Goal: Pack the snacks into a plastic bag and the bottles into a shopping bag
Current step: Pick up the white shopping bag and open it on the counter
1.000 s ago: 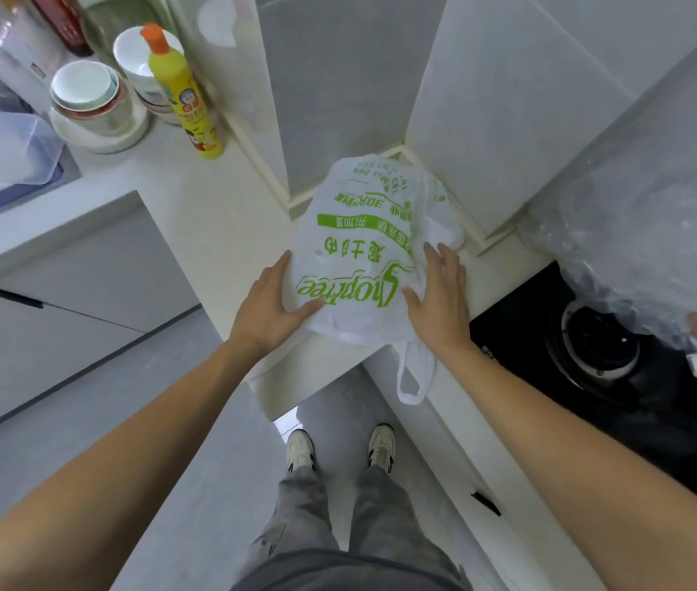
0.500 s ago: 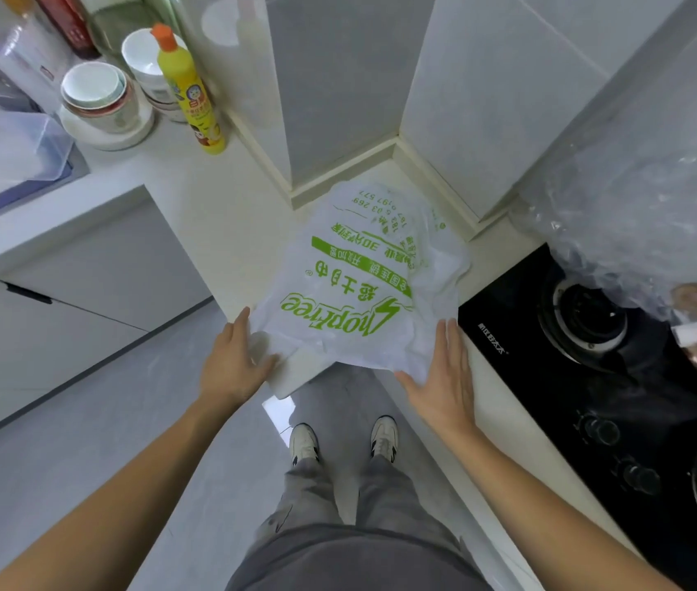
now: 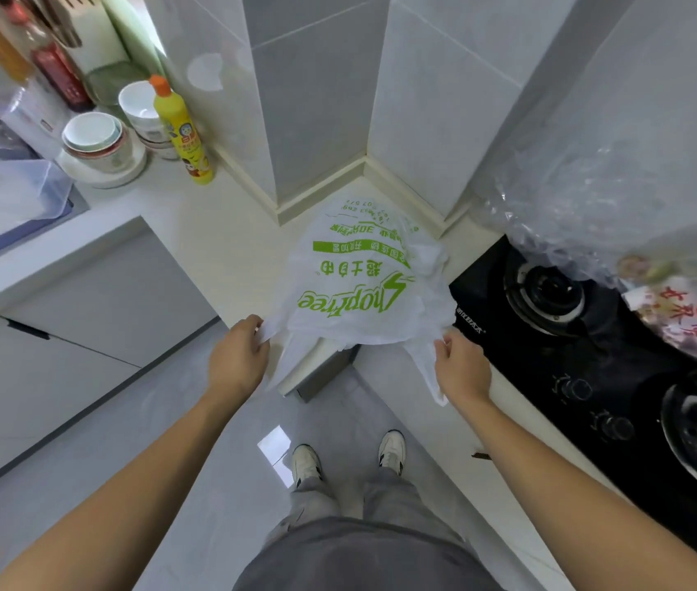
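- the white plastic bag (image 3: 355, 292) with green print lies flat on the corner of the counter (image 3: 218, 232), its closed end toward the wall corner and its handle end hanging just over the counter's front edge, nearest the person.
- left hand (image 3: 238, 360) has its fingers curled round the bag's left handle strip, pinching the film at the edge.
- right hand (image 3: 461, 368) does the same on the right handle, and the loose end of that strip trails down past the wrist.
- holding one handle in each hand, spread apart, looks like the way to pull the mouth open so stuff can drop in. my guess is that's the step here.
- the bag looks flat and empty, so i'd say packing hasn't really started.
- snack packets (image 3: 696, 317) sit to the right over the black gas hob (image 3: 559, 360), partly under a crinkly clear bag (image 3: 585, 206).
- a yellow squeeze bottle (image 3: 182, 130) stands by the wall with stacked bowls (image 3: 95, 142) beside it, well apart from the bag. can't tell if that one's meant for packing.
- thin film like this will probably cling to itself, so the mouth may need a shake.
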Action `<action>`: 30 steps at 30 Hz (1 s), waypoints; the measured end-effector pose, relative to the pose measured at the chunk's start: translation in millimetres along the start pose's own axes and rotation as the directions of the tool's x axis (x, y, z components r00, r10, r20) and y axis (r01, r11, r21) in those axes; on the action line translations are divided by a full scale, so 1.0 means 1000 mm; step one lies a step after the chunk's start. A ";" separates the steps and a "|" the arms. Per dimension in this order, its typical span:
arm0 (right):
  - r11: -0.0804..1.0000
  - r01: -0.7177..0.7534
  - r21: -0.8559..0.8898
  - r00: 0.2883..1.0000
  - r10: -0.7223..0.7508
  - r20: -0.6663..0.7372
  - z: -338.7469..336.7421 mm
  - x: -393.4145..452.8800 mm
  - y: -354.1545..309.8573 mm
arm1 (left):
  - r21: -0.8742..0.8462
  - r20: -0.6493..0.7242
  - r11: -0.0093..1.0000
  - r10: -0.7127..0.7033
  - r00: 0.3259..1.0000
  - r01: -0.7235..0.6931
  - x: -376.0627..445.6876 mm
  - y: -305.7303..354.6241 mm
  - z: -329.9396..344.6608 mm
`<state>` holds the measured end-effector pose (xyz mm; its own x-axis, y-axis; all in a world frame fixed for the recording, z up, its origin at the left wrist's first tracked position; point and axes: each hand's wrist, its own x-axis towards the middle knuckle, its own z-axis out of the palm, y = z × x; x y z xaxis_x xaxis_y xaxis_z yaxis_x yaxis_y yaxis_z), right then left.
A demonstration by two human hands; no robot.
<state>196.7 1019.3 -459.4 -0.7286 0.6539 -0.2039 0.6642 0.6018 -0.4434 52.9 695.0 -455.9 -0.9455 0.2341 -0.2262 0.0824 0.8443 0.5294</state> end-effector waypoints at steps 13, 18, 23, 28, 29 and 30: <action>0.984 0.020 0.179 0.996 -0.036 0.083 -0.136 0.031 -0.055 | -0.254 -0.144 0.959 0.093 0.985 -0.128 -0.003 0.135 -0.081; 0.898 0.062 0.435 0.998 -0.044 -0.050 -0.177 0.014 -0.033 | -0.367 -0.254 0.916 0.069 0.965 -0.162 -0.040 0.178 -0.083; 0.783 0.142 0.606 0.989 -0.093 -0.111 -0.211 -0.017 -0.005 | -0.280 -0.374 0.932 0.114 0.920 -0.229 -0.093 0.216 -0.079; 0.714 0.198 0.671 0.980 -0.148 -0.132 -0.240 -0.051 0.022 | -0.224 -0.416 0.932 0.172 0.893 -0.284 -0.139 0.255 -0.076; 0.706 0.207 0.677 0.978 -0.145 -0.148 -0.246 -0.057 0.028 | -0.235 -0.407 0.924 0.189 0.893 -0.303 -0.146 0.263 -0.075; 0.704 0.217 0.676 0.976 -0.138 -0.169 -0.252 -0.064 0.034 | -0.243 -0.395 0.912 0.219 0.892 -0.331 -0.153 0.273 -0.074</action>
<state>308.1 1113.3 -241.4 -0.7746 0.6324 0.0099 0.1967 0.2557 -0.9465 196.3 853.6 -216.2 -0.9501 0.2030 0.2369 0.3115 0.5753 0.7563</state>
